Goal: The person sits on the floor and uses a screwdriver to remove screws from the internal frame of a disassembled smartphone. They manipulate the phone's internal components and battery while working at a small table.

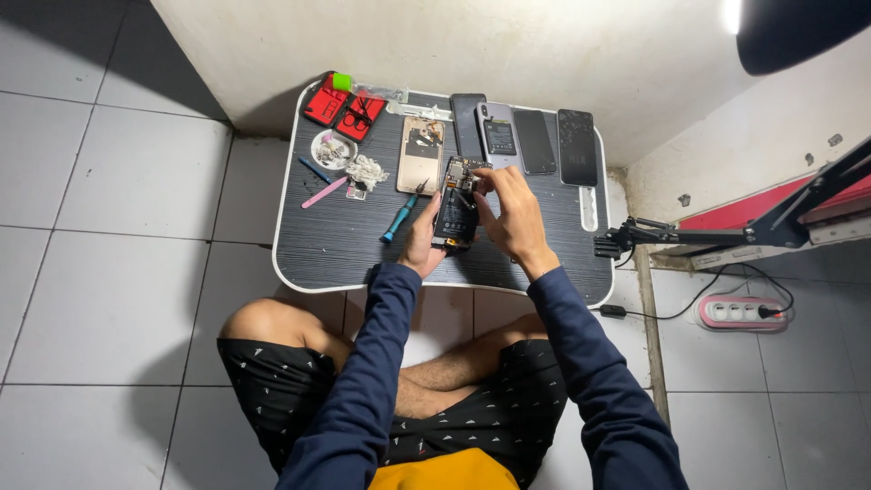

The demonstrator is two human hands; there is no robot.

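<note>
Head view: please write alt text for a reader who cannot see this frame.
Seen from above, a seated person's left hand holds an opened phone on a small black table while the right hand works at its top end. A teal screwdriver, a gold back cover and a row of phones lie nearby.

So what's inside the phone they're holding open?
Inside the opened phone, a black battery fills the middle, with small metal and circuit parts at the top. The right hand covers part of the top; the left hand hides its lower left edge.
</note>
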